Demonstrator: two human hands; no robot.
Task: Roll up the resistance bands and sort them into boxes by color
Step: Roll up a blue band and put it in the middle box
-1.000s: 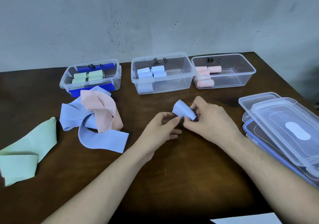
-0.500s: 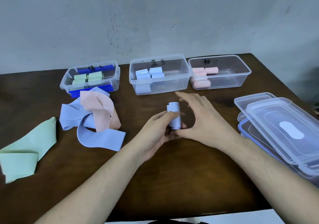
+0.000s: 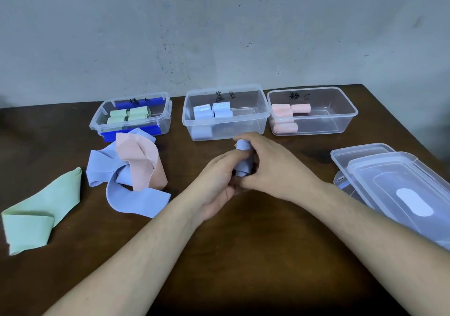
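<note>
A single head-worn view is given, aimed forward and down across the bench [image 3: 243, 254] toward the wall [image 3: 219, 23] at twelve o'clock. The forearms are seen close, entering from six o'clock.

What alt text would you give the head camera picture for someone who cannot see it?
Two hands, left hand and right hand, hold a rolled blue band upright over a brown table. Behind stand three clear boxes with green, blue and pink rolls; loose bands lie left, lids right.
</note>
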